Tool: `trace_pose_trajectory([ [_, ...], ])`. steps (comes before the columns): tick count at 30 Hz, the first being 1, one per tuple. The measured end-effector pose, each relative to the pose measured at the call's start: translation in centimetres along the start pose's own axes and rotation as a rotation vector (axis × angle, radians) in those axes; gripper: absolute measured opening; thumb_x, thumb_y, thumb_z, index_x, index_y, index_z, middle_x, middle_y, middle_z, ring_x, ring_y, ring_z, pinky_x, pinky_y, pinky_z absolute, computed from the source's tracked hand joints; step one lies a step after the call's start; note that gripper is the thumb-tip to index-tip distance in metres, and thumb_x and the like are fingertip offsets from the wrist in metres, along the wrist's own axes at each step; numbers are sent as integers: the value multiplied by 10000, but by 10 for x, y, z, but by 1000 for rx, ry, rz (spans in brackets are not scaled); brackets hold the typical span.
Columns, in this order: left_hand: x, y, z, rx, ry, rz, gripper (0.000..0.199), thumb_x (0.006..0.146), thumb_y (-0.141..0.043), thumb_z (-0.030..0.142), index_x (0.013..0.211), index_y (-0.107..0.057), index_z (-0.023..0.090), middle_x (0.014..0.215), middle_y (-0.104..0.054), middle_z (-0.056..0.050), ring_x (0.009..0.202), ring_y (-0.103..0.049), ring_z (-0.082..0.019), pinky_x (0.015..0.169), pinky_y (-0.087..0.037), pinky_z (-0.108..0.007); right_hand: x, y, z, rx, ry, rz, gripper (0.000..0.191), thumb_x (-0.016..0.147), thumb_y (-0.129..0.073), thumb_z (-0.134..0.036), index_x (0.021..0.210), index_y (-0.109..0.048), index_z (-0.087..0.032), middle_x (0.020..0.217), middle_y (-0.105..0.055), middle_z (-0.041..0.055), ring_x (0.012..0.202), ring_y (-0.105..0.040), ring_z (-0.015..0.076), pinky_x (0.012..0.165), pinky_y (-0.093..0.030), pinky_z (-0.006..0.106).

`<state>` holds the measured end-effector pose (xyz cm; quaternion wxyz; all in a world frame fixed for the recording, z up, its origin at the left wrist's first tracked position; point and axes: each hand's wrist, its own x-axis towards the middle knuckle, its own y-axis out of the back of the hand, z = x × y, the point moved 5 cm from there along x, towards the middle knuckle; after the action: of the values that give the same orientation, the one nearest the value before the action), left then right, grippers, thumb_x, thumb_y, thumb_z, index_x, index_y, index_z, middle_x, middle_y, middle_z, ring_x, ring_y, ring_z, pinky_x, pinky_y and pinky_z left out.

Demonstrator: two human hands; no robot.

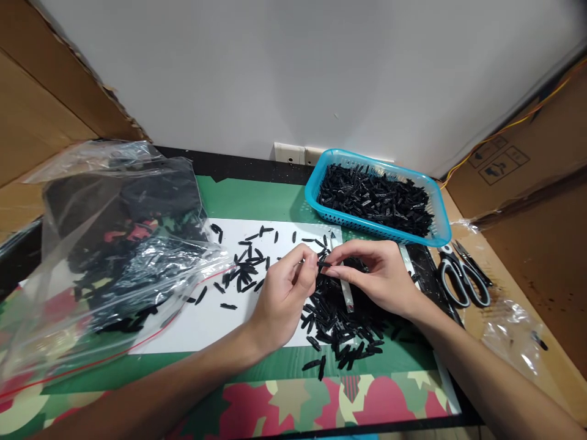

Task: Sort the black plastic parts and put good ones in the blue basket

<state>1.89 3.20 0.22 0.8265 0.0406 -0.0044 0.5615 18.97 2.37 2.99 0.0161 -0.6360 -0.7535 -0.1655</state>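
Left hand (285, 292) and right hand (384, 275) both pinching a black strip (323, 265), loose strips (342, 327) heaped below, blue basket (313, 190) of strips beyond, scissors (453, 264) to the right

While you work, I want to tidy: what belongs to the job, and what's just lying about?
Job, it seems:
black piece in the fingers;
loose black pieces;
blue basket;
large clear bag.

Probably just lying about:
scissors;
crumpled clear plastic.

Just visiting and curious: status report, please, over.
Left hand, right hand: fingertips on a black piece. Loose pieces heaped below. Nothing seen in the way.
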Motion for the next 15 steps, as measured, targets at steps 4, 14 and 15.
trace_pose_trajectory([
  [4, 0, 0, 0, -20, 5, 3, 424, 1099, -506, 508, 790, -471, 219, 643, -405, 65, 563, -353, -101, 542, -282, -263, 0, 1, 0, -18, -14, 16, 174, 928, -838, -397, 964, -844, -227, 935, -841, 39, 853, -786, 214, 832, -656, 358],
  [14, 1, -2, 3, -89, -5, 14, 444, 1088, -537, 504, 760, -476, 210, 657, -388, 58, 530, -331, -82, 501, -272, -245, -1, 2, 1, -27, -6, 7, 148, 928, -839, -376, 947, -847, -230, 924, -839, 32, 847, -783, 207, 819, -644, 339],
  [15, 1, -2, 3, -99, -5, 15, 445, 1086, -539, 509, 761, -486, 209, 651, -388, 59, 520, -328, -81, 494, -271, -244, -1, 2, 1, -28, -4, 5, 142, 931, -837, -372, 947, -847, -232, 922, -838, 30, 845, -782, 205, 818, -642, 336],
])
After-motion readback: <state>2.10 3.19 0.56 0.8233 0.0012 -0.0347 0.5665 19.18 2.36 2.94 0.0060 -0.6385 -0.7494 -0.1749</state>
